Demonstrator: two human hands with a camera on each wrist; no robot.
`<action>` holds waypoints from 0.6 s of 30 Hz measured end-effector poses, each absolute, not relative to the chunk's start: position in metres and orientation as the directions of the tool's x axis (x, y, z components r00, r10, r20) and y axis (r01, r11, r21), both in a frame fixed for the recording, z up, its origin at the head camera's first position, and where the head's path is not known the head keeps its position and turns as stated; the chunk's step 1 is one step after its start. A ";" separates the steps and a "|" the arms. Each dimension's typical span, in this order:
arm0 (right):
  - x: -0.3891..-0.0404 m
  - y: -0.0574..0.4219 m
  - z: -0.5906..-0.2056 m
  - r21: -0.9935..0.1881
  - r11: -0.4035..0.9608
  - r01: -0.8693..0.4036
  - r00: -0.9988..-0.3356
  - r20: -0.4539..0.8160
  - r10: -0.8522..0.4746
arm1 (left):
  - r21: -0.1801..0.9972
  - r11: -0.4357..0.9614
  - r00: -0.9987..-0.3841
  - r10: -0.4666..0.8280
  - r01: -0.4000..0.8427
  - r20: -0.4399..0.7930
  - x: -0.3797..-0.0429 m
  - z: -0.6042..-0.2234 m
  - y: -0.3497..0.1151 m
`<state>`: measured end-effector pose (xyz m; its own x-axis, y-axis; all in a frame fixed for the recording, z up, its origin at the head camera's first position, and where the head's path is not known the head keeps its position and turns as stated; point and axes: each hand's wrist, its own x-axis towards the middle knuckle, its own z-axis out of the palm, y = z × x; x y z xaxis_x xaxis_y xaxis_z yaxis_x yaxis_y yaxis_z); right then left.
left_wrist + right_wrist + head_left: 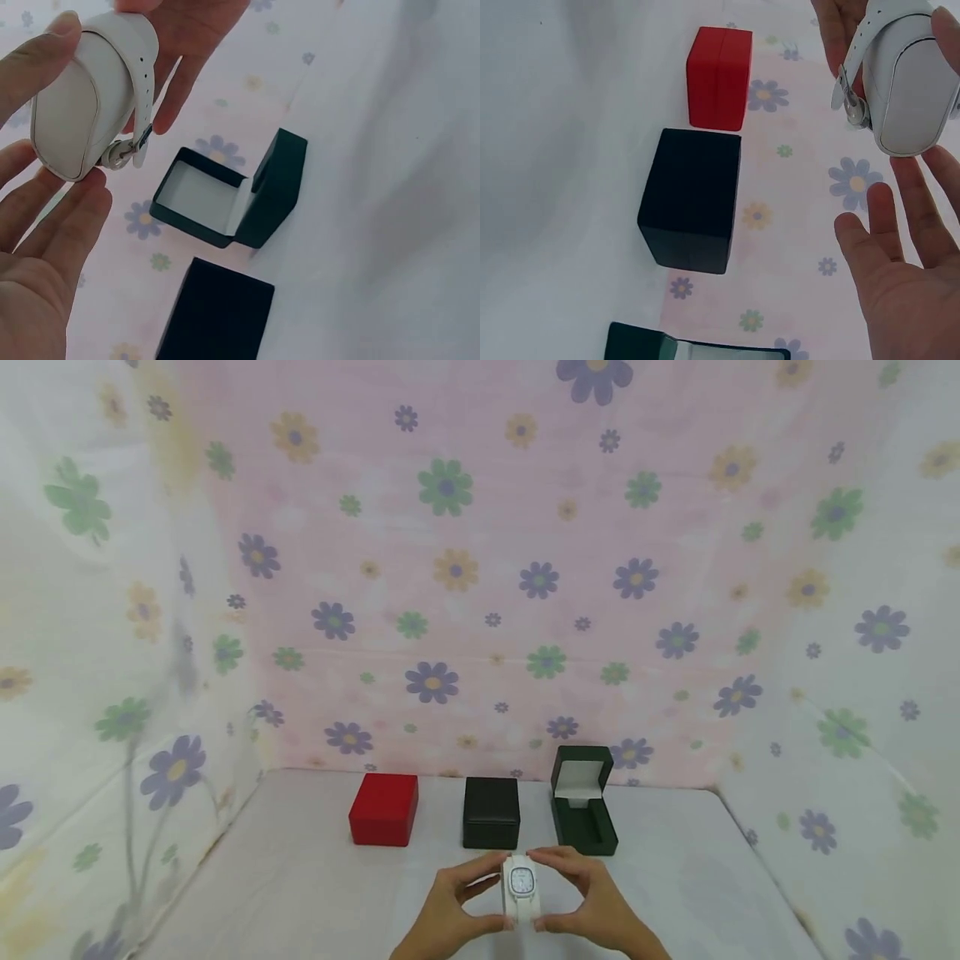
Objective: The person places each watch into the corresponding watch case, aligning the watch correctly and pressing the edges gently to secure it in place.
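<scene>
A white wristwatch (pixel 521 882) with a squarish face is strapped round a white cushion (pixel 66 124), held up at the front between both hands. My left hand (pixel 456 900) pinches one end of the cushion between thumb and fingertips. At the opposite end, my right hand (pixel 591 897) grips it the same way. The strap (pixel 141 71) shows its holes, and its buckle (pixel 855 105) hangs below the cushion. Just beyond the right fingers, a dark green watch box (pixel 588 845) stands with its lid up, showing a white lid lining and a recess inside.
A black box (pixel 491 814) with its lid down stands left of the green one. Farther left is a closed red box (pixel 384 810). All three are lined up on a white-covered table (pixel 300 877), with flowered cloth (pixel 480 635) behind and at both sides.
</scene>
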<state>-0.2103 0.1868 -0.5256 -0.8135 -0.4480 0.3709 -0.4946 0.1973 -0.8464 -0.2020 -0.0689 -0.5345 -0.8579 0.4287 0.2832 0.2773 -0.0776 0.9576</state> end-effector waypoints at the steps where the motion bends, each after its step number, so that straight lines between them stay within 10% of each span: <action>1: -0.210 0.188 -0.527 -0.852 0.207 -0.482 -0.821 0.356 -0.446 | 0.960 -0.072 -0.859 0.430 0.272 0.276 -0.202 -0.536 -0.068; 18: -0.206 0.193 -0.542 -0.908 0.252 -0.333 -0.893 0.218 -0.393 | 0.959 -0.055 -0.849 0.453 0.278 0.272 -0.202 -0.556 -0.061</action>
